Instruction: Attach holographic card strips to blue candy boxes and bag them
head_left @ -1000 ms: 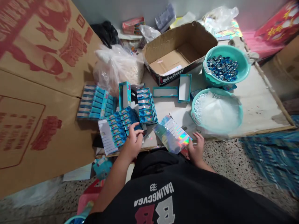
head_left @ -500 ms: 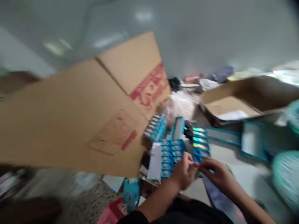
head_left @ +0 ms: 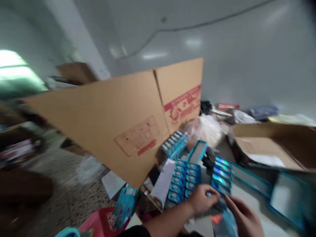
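My left hand [head_left: 202, 199] is closed in a pinch on a small blue packet by the rows of small blue boxes [head_left: 184, 179] on the low table. My right hand [head_left: 243, 215] is beside it, fingers curled, touching a shiny holographic sheet [head_left: 223, 223] at the lower edge. A second row of blue boxes [head_left: 221, 173] with a shiny glare lies just behind my hands. The picture is blurred by head motion.
A big brown cardboard box [head_left: 118, 121] with red print stands at the left. An open cardboard box [head_left: 269, 148] sits at the right, teal box lids [head_left: 283, 197] in front of it. A clear plastic bag [head_left: 204, 130] lies behind. Speckled floor at lower left.
The view has swung up and to the left, so the bowls have left the picture. My right hand came over from the holographic sheet's edge to meet my left hand at the blue boxes.
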Demonstrator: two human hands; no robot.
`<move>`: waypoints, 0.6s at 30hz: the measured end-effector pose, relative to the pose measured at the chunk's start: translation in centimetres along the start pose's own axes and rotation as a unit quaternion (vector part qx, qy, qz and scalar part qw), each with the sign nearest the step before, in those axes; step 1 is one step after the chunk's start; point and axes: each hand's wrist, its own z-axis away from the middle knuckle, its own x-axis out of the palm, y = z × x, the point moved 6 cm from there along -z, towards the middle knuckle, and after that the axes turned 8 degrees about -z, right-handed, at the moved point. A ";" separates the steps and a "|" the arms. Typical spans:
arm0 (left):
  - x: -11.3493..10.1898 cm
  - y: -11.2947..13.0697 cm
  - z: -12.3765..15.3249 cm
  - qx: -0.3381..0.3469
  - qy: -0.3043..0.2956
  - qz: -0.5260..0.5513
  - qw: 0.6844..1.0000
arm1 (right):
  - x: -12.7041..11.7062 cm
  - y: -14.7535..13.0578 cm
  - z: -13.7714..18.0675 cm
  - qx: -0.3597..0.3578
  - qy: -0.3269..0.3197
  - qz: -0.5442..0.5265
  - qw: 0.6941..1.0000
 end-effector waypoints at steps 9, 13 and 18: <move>-2.9 -0.5 -6.5 0.075 -0.003 -0.097 0.992 | 3.1 -0.4 -3.5 -0.060 0.126 -0.079 0.987; -2.5 -0.1 -8.2 0.095 0.004 -0.129 0.987 | 2.4 -0.6 -4.2 -0.075 0.155 -0.027 0.985; -1.6 -0.3 -8.9 0.086 0.032 -0.160 0.983 | 2.0 -0.7 -4.7 -0.098 0.164 0.048 0.980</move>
